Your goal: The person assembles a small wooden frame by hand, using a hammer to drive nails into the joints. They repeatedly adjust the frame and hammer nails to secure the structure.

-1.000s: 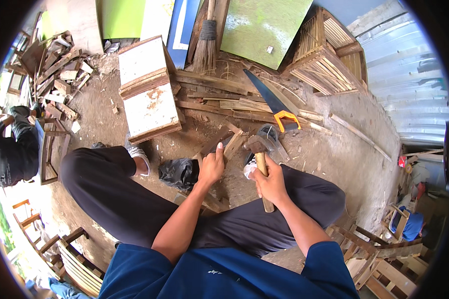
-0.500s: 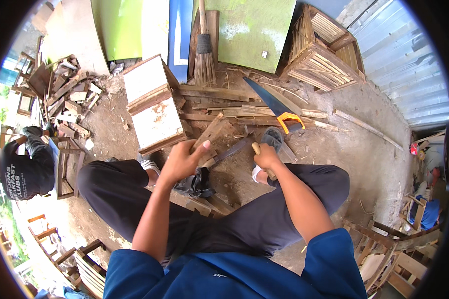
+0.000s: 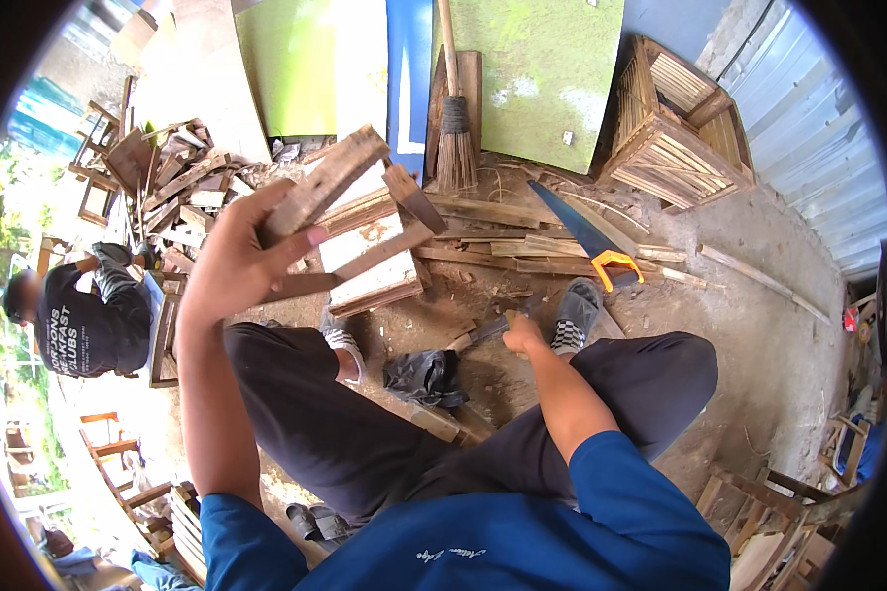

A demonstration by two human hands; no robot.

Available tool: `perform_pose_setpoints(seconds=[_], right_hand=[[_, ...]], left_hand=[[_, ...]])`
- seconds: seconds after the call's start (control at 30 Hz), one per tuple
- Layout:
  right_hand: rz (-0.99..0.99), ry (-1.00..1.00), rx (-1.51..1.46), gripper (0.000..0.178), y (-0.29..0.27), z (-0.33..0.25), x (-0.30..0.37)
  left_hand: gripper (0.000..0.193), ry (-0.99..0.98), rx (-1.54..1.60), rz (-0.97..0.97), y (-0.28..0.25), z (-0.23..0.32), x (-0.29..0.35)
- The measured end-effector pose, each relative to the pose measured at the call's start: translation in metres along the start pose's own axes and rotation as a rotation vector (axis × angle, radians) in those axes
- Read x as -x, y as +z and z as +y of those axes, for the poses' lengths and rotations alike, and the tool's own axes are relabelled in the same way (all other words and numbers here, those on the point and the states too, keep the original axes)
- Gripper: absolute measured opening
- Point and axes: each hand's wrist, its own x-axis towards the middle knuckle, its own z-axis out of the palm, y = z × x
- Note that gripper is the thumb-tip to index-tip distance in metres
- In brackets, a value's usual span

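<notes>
My left hand (image 3: 241, 256) is raised at the left and gripping a small frame of joined wooden pieces (image 3: 337, 179), its thumb on one side. The frame partly covers a white-faced wooden box (image 3: 376, 281) standing behind it on the ground. Low in front of my right knee, my right hand (image 3: 524, 337) is closed round a short wooden handle (image 3: 510, 317); what is at the handle's other end is hidden. Close to that hand lies a dark flat strip (image 3: 485, 332) on the ground. A crumpled black plastic bag (image 3: 426, 378) rests between my legs.
A handsaw with an orange handle (image 3: 616, 270) lies across loose wooden strips (image 3: 522, 246). Farther back are a broom (image 3: 454, 148), leaning panels (image 3: 532, 84) and a slatted wooden frame (image 3: 675, 133). Scrap wood (image 3: 187, 182) is heaped at left, near a seated person (image 3: 94, 320).
My left hand has lifted up and leftward with the wooden frame, which now shows more of its pieces. The right hand stays low, still round the handle. The whole view has shifted slightly.
</notes>
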Motion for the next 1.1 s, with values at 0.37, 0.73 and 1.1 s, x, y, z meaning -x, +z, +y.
perform_pose_setpoints(seconds=[0.37,0.73,1.1], right_hand=[[0.221,-0.147,0.101,0.058,-0.052,-0.076,0.04],[0.245,-1.069,-0.113,0.065,-0.178,-0.225,0.183],[0.201,-1.214,-0.22,0.04,-0.126,-0.281,0.149]], left_hand=[[0.029,0.197,-0.182,0.034,-0.007,-0.045,-0.044],[0.035,0.245,-0.31,-0.123,-0.004,-0.088,-0.045],[0.048,0.458,-0.252,0.162,0.021,-0.096,-0.045]])
